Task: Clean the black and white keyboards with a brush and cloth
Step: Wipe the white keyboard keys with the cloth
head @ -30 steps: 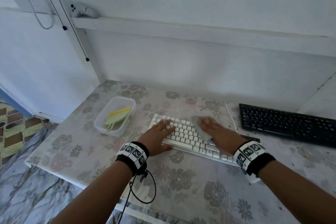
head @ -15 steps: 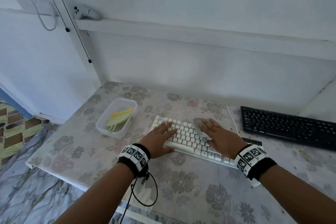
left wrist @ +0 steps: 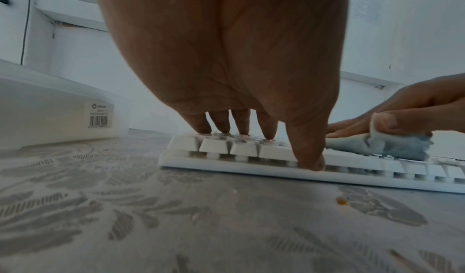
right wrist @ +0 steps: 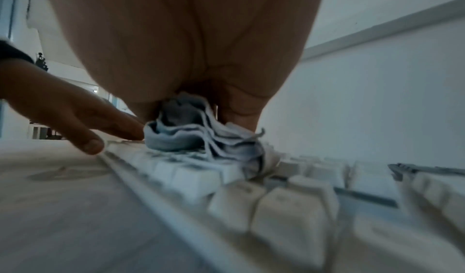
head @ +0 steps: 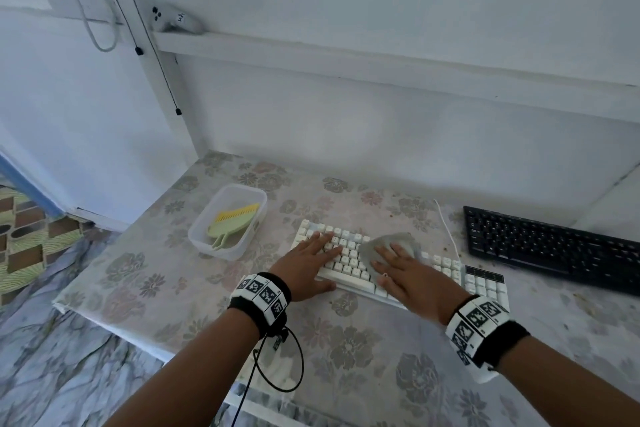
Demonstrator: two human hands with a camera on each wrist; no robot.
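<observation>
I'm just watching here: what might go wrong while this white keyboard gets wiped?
The grey cloth is bunched in folds under the right hand; a fold might catch a keycap of the white keyboard and lift it.
The left hand steadies only its left end, so it may skid.
A crumb lies on the table near its front edge and might get dragged onto the keys.

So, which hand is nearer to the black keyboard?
Right. On the white keyboard, the right hand presses the cloth nearer the black keyboard; the left hand rests at the far end.
</observation>
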